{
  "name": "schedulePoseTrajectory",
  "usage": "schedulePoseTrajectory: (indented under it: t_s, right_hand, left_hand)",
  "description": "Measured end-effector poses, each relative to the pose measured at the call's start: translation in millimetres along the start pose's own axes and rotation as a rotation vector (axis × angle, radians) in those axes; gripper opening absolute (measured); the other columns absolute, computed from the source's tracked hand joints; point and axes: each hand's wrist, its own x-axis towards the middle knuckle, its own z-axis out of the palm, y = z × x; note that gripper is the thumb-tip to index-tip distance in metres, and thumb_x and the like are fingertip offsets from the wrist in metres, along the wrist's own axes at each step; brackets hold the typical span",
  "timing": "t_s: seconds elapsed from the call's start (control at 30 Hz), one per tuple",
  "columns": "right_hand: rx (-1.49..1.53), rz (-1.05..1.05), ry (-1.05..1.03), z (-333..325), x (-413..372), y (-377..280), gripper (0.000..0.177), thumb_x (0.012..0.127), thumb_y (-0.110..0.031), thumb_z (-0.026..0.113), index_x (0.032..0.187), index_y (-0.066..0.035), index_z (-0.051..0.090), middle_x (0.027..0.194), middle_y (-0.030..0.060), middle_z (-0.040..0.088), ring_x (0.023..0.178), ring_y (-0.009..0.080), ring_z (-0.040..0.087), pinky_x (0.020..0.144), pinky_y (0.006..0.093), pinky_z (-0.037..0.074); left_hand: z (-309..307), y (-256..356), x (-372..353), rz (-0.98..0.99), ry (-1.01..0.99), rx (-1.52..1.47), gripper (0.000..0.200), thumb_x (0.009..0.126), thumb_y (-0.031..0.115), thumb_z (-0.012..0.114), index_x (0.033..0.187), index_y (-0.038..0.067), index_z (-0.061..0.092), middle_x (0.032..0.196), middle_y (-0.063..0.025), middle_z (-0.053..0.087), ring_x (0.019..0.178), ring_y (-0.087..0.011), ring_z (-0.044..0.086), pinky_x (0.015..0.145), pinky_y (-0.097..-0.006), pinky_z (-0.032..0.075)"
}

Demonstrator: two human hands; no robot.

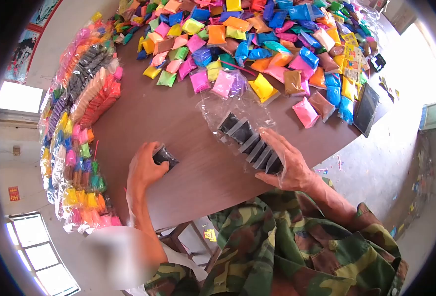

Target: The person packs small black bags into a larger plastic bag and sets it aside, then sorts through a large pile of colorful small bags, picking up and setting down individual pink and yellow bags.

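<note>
The left hand (pixel 144 170) closes its grip around a black packet (pixel 164 157) resting on the worktop (pixel 178 118), while the right hand (pixel 287 165), fingers spread, presses flat on the filled clear bag (pixel 237 118) beside it.

I find bare table (pixel 178 118) open through the middle. 1 heap of coloured packets (pixel 257 39) blocks the far side, bagged rows (pixel 80 123) wall my left, and the clear bag (pixel 237 121) lies across my right.

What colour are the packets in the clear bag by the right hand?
Black; the packets sit in a row inside the clear bag. Head view.
</note>
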Motion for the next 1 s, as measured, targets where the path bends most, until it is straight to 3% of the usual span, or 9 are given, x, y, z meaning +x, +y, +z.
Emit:
schedulePoseTrajectory:
  t_s: [0.1, 0.2, 0.3, 0.4, 0.5, 0.6, 0.83, 0.93, 1.0]
  right_hand:
    - [0.021, -0.024, 0.018, 1, -1, 3, 0.102, 0.076, -0.017, 0.094, 0.163, -0.002, 0.042, 0.162, 0.0228, 0.049, 0.151, 0.0417, 0.047, 0.123, 0.0477, 0.044]
    - [0.026, -0.034, 0.015, 2, -3, 6, 0.101, 0.077, -0.018, 0.093, 0.163, -0.002, 0.042, 0.163, 0.0242, 0.048, 0.150, 0.0421, 0.048, 0.122, 0.0478, 0.044]
    - [0.027, -0.016, -0.010, 2, -2, 6, 0.101, 0.078, -0.018, 0.093, 0.163, -0.002, 0.042, 0.162, 0.0252, 0.047, 0.149, 0.0427, 0.049, 0.122, 0.0478, 0.044]
    - [0.018, -0.019, -0.012, 2, -2, 5, 0.101, 0.078, -0.019, 0.093, 0.163, -0.002, 0.042, 0.162, 0.0252, 0.047, 0.149, 0.0432, 0.049, 0.122, 0.0478, 0.044]
    - [0.010, -0.022, -0.010, 1, -2, 5, 0.100, 0.078, -0.020, 0.093, 0.163, -0.002, 0.042, 0.162, 0.0257, 0.047, 0.148, 0.0435, 0.049, 0.122, 0.0479, 0.044]
    - [-0.019, 0.004, -0.025, 2, -2, 6, 0.101, 0.076, -0.019, 0.095, 0.160, 0.000, 0.043, 0.161, 0.0245, 0.050, 0.149, 0.0428, 0.050, 0.123, 0.0491, 0.043]
    - [-0.007, 0.002, -0.006, 2, -2, 6, 0.101, 0.075, -0.019, 0.095, 0.160, 0.000, 0.044, 0.159, 0.0240, 0.052, 0.146, 0.0429, 0.052, 0.122, 0.0485, 0.045]
    - [-0.013, -0.015, -0.013, 0, -2, 5, 0.100, 0.076, -0.020, 0.094, 0.160, -0.001, 0.044, 0.160, 0.0242, 0.051, 0.145, 0.0431, 0.053, 0.120, 0.0483, 0.047]
    - [0.008, -0.015, -0.028, -1, -1, 4, 0.097, 0.079, -0.022, 0.091, 0.162, -0.003, 0.043, 0.162, 0.0246, 0.048, 0.145, 0.0431, 0.053, 0.120, 0.0481, 0.046]
  left_hand:
    - [-18, 31, -11, -0.098, -0.109, 0.057, 0.046, 0.074, 0.013, 0.083, 0.117, 0.003, 0.071, 0.121, -0.0182, 0.071, 0.106, -0.0355, 0.070, 0.095, -0.0460, 0.055]
    - [-21, 42, -25, 0.007, -0.056, 0.167, 0.042, 0.074, 0.010, 0.083, 0.113, 0.002, 0.070, 0.121, -0.0162, 0.071, 0.103, -0.0360, 0.069, 0.092, -0.0454, 0.055]
    - [-24, 67, -29, 0.291, 0.224, 0.156, 0.038, 0.077, 0.006, 0.084, 0.112, 0.003, 0.071, 0.114, -0.0145, 0.073, 0.095, -0.0308, 0.071, 0.087, -0.0426, 0.056]
    - [-35, 119, -21, 0.077, 0.175, -0.286, 0.034, 0.081, 0.009, 0.086, 0.110, 0.003, 0.070, 0.103, -0.0138, 0.074, 0.091, -0.0355, 0.072, 0.084, -0.0455, 0.059]
    - [-24, 156, 5, 0.029, 0.214, -0.449, 0.033, 0.084, 0.010, 0.087, 0.111, 0.002, 0.070, 0.099, -0.0163, 0.075, 0.088, -0.0357, 0.074, 0.080, -0.0428, 0.059]
    - [6, 168, 35, 0.236, 0.289, -0.372, 0.035, 0.084, 0.010, 0.085, 0.112, 0.003, 0.067, 0.101, -0.0179, 0.075, 0.091, -0.0384, 0.074, 0.080, -0.0458, 0.058]
    - [33, 173, 57, 0.256, 0.275, 0.082, 0.036, 0.086, 0.014, 0.085, 0.114, 0.004, 0.064, 0.108, -0.0181, 0.073, 0.095, -0.0411, 0.072, 0.080, -0.0523, 0.056]
    - [30, 178, 52, 0.304, 0.239, -0.082, 0.035, 0.086, 0.012, 0.084, 0.115, 0.003, 0.064, 0.107, -0.0186, 0.074, 0.095, -0.0413, 0.072, 0.080, -0.0512, 0.057]
    - [20, 194, 48, 0.198, 0.251, -0.285, 0.031, 0.086, 0.010, 0.084, 0.112, 0.002, 0.067, 0.102, -0.0187, 0.075, 0.092, -0.0371, 0.074, 0.080, -0.0462, 0.057]
